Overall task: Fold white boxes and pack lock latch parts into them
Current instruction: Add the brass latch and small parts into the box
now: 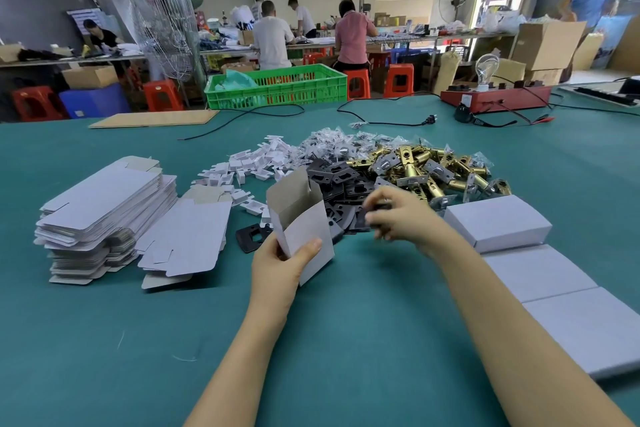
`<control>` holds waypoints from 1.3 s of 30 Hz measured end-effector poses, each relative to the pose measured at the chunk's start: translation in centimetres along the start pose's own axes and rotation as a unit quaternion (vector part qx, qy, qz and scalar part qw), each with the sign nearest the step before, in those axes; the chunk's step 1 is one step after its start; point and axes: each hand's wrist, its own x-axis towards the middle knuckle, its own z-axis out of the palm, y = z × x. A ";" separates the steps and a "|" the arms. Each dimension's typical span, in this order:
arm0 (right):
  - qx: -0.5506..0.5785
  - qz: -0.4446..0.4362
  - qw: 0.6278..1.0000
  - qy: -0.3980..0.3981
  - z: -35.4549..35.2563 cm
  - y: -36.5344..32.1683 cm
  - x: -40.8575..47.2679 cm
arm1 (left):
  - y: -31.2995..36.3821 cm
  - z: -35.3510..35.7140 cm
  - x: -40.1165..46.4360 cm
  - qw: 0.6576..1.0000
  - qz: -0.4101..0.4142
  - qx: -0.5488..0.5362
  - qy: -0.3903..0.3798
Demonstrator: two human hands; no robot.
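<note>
"One white box (300,218) stands tilted above the green desk (104,340), its open mouth up, showing a grey-brown inside and a raised flap at the back."

"And who holds it?"

"The left hand (280,270) grips its lower end, thumb flat across the white front face, the other fingers curled behind it."

"What about the right hand (398,215)?"

"It hovers over the heap of black plates (341,180), fingers bent close together around something dark. The hand is blurred, so what exactly it pinches cannot be told."

"Where are the other parts?"

"Brass latch bodies (436,166) lie piled just beyond the right hand, touching the black plates. Small white plastic inserts (249,163) are scattered to the left of them, and clear bagged pieces (329,142) lie behind."

"And the unfolded boxes?"

"A stack of flat white blanks (104,204) sits at the left, with one loose blank (187,239) leaning beside it. Closed white boxes (498,222) run in a row along the right."
</note>
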 end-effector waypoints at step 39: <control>-0.111 -0.220 0.961 -0.125 0.1 -9.4 -6.7 | 0.9 0.9 -0.8 0.991 0.008 0.080 -0.103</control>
